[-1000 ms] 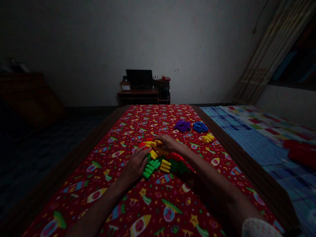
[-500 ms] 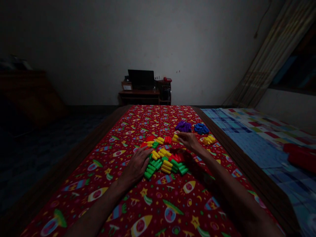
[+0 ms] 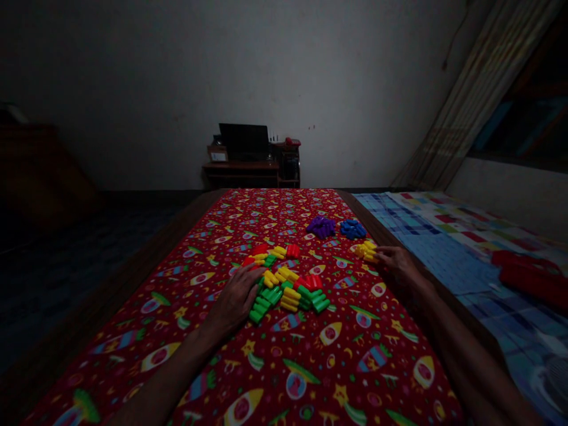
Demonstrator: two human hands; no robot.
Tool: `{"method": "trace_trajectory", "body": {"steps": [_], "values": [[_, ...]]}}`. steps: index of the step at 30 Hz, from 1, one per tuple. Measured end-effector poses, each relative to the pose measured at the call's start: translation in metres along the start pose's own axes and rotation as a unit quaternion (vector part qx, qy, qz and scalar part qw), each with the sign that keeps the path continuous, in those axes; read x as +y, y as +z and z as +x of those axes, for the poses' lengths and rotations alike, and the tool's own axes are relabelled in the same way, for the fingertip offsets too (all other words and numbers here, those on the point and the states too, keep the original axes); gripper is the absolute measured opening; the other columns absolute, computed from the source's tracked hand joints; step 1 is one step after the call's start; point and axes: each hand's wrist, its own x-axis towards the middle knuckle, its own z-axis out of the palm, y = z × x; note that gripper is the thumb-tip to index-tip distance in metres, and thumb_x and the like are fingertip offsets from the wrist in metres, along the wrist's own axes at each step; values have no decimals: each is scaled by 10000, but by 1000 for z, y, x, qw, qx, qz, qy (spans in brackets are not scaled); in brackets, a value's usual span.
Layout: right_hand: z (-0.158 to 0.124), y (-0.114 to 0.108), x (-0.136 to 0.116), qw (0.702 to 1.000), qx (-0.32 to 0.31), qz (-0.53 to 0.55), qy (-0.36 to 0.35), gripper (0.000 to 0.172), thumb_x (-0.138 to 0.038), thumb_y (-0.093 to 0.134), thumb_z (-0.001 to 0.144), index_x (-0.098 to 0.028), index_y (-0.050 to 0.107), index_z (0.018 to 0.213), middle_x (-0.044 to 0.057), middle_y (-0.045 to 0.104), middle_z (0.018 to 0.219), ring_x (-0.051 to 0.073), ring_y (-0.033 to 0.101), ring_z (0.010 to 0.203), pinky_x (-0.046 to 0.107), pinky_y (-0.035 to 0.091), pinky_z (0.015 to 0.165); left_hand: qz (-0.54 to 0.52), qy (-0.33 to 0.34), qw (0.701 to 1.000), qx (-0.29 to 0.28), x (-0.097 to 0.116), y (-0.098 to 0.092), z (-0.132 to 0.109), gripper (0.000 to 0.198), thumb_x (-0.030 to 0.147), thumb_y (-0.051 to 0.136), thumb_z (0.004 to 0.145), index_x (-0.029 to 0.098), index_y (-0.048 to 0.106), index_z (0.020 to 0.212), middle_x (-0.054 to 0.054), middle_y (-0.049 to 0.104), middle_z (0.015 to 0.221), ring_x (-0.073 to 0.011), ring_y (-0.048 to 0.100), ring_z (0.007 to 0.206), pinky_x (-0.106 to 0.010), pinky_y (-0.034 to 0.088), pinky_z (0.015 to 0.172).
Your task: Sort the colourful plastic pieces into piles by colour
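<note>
My left hand (image 3: 235,296) lies with its fingers stretched out along the left edge of a mixed heap of ribbed plastic toy blocks; some blocks are hidden beneath the fingertips. In that heap I see green blocks (image 3: 260,309), yellow blocks (image 3: 290,300) and red blocks (image 3: 314,282). At the right side of the cloth, my right hand (image 3: 396,262) pinches a yellow block (image 3: 371,256) at the edge of a small yellow pile (image 3: 364,247). Beyond it sit a blue pile (image 3: 352,229) and a purple pile (image 3: 320,226).
A red cloth (image 3: 293,349) with rocket prints covers the table, whose brown edge (image 3: 186,210) shows at the sides. Right of it lies a checked blue bedspread (image 3: 426,254) with a red item (image 3: 528,278). A dark monitor (image 3: 244,141) stands on a desk by the far wall.
My right hand has carried a yellow block from the mixed heap rightward to the yellow pile. My left hand stays at the heap. The whole view has shifted slightly.
</note>
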Motion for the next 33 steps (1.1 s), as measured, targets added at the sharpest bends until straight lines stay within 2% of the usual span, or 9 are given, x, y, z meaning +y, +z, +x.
{"method": "trace_trajectory", "body": {"steps": [5, 8, 12, 15, 17, 20, 24, 28, 33], "values": [[-5, -1, -23, 985, 107, -131, -18, 318, -322, 509, 808, -140, 744, 920, 136, 740, 910, 241, 684, 781, 314, 499, 670, 4, -5, 1000, -8, -1, 1, -2, 364, 246, 347, 973, 212, 484, 1308, -88, 572, 1308, -230, 451, 1283, -470, 366, 1098], [-6, 9, -49, 982, 130, -123, -60, 310, -290, 487, 830, -137, 747, 902, 141, 740, 920, 248, 687, 813, 318, 494, 713, -2, -9, 1000, -9, -3, 3, -3, 375, 243, 348, 971, 211, 478, 1321, -91, 566, 1316, -231, 442, 1292, -477, 360, 1102], [-4, 42, -101, 979, 15, -49, -197, 258, -238, 508, 843, -151, 747, 883, 97, 746, 849, 199, 680, 746, 261, 475, 685, -4, -5, 1000, -5, -3, 3, -3, 385, 236, 352, 968, 219, 471, 1333, -93, 563, 1318, -237, 440, 1295, -485, 370, 1095], [3, 79, -146, 952, -90, -53, -288, 241, -177, 505, 854, -142, 731, 931, 98, 735, 863, 186, 662, 759, 251, 454, 682, -4, -9, 1000, -6, -2, 2, -2, 381, 230, 357, 967, 224, 470, 1331, -89, 563, 1314, -235, 440, 1295, -480, 382, 1092], [10, 106, -174, 931, -130, -63, -336, 253, -184, 519, 870, -124, 703, 1034, 128, 719, 968, 194, 651, 848, 258, 448, 728, -7, -13, 1000, -4, -1, 1, -2, 379, 225, 360, 965, 226, 473, 1326, -87, 562, 1315, -232, 438, 1298, -474, 386, 1091], [20, 142, -204, 906, -179, -104, -369, 360, -181, 594, 840, -106, 635, 1190, 176, 667, 1124, 212, 620, 982, 266, 437, 801, -8, -18, 1000, -9, 0, 1, -3, 378, 226, 362, 963, 226, 477, 1323, -86, 557, 1328, -236, 434, 1303, -482, 372, 1101], [24, 168, -213, 898, -214, -149, -355, 433, -159, 611, 826, -145, 599, 1259, 141, 697, 1021, 205, 629, 926, 276, 433, 801, -4, -13, 1000, -10, -2, 3, -3, 379, 225, 352, 966, 218, 474, 1326, -90, 562, 1325, -238, 434, 1304, -481, 368, 1102], [21, 158, -198, 912, -168, -71, -368, 427, -183, 597, 844, -120, 571, 1265, 152, 684, 1068, 209, 624, 943, 286, 434, 814, -8, -10, 1000, -8, 0, 1, -2, 369, 223, 363, 965, 218, 483, 1314, -82, 571, 1315, -236, 441, 1297, -477, 374, 1099], [28, 101, -160, 941, -67, -44, -328, 399, -205, 560, 856, -109, 536, 1242, 147, 690, 1026, 210, 626, 902, 290, 450, 774, -12, -10, 1000, -4, 1, 1, -2, 364, 226, 362, 967, 216, 485, 1310, -84, 567, 1317, -236, 434, 1302, -475, 372, 1103]]}}
